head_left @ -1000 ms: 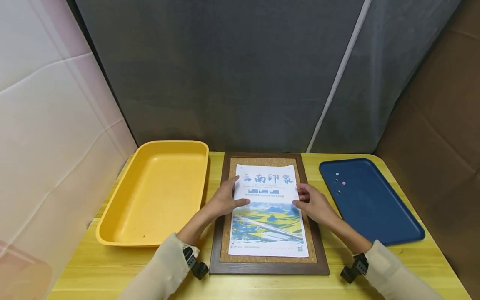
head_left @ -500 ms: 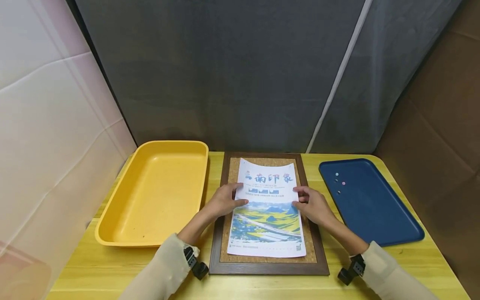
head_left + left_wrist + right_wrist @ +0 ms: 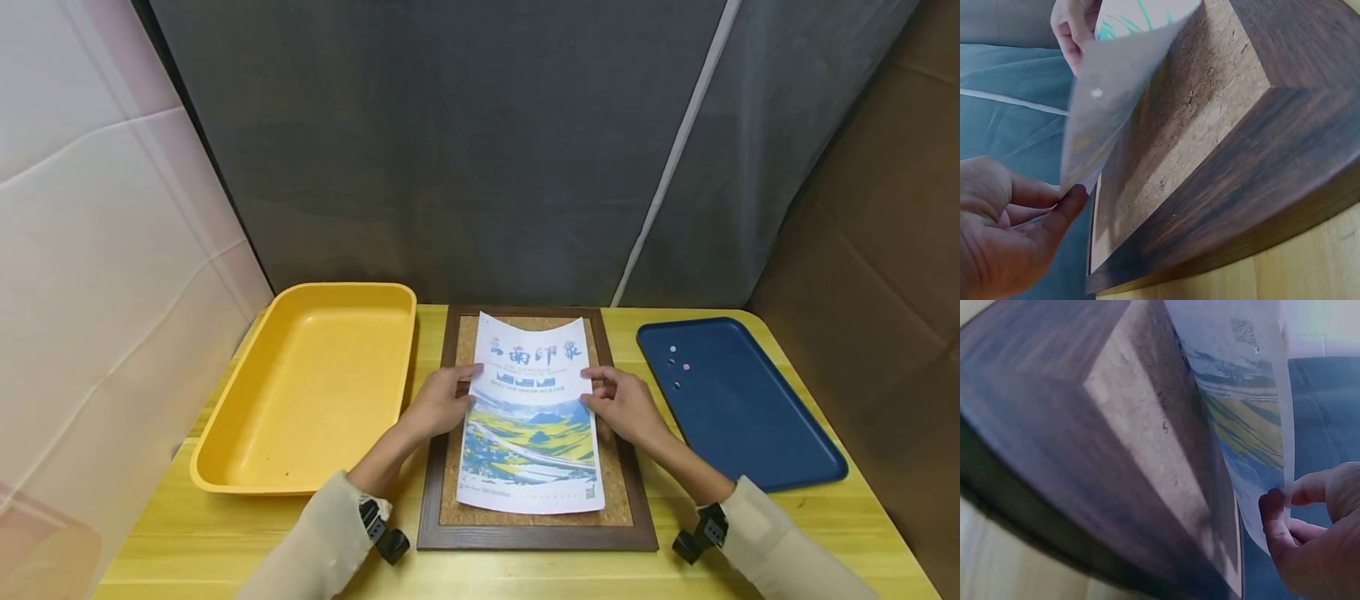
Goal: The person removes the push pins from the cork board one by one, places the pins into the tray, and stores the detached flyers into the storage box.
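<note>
A printed poster [image 3: 528, 442], with lettering above a yellow-and-blue landscape, is held by both hands over a cork board [image 3: 618, 492] in a dark wooden frame. My left hand [image 3: 438, 400] pinches the poster's left edge between thumb and fingers. On the opposite edge, my right hand [image 3: 626, 404] has the same kind of pinch. Seen from the left wrist, the sheet [image 3: 1107, 94] curves up off the cork, and its shadow falls on the board. The right wrist view also has the paper [image 3: 1244, 425] raised, with thumb and fingertips on its edge.
To the left stands a deep yellow tray [image 3: 201, 467]. A shallow blue tray [image 3: 757, 417] lies at the right, with several tiny pins [image 3: 686, 367] near its left side. Dark fabric [image 3: 450, 150] hangs behind the wooden table [image 3: 525, 575].
The poster has lifted off the board, its top edge now bowed, and has shifted slightly left. Both hands have moved a little with it, and the left fingers now pinch its edge.
</note>
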